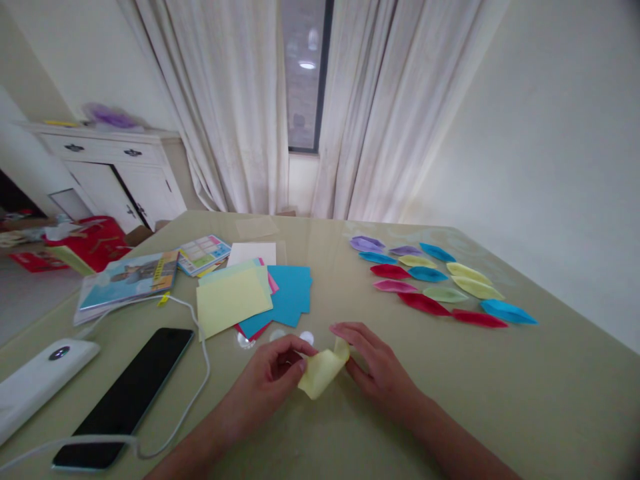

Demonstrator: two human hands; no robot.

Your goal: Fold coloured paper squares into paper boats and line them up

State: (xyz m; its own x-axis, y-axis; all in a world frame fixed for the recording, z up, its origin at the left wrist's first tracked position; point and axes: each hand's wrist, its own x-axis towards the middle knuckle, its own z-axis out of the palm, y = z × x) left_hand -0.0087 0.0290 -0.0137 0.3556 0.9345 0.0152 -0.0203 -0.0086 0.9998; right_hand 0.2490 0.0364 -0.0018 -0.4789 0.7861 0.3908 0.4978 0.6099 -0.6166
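Observation:
A partly folded piece of yellow paper [324,372] is held just above the table, near its front middle. My left hand [273,373] pinches the paper's left end between thumb and fingers. At the other end, my right hand [373,363] grips it with the thumb below and the fingers bent over the top. The paper is curved, and its fold lines are hard to make out. Beyond my left hand lies a stack of coloured paper sheets [233,300], with yellow on top and blue sheets [287,293] fanned out to the right.
Several folded paper boats [423,273] in many colours lie at the right. To the left are books [130,283], a black phone [130,393], a white power bank [45,380] and a looping white cable [207,370]. Curtains [225,100] hang behind the table [500,393].

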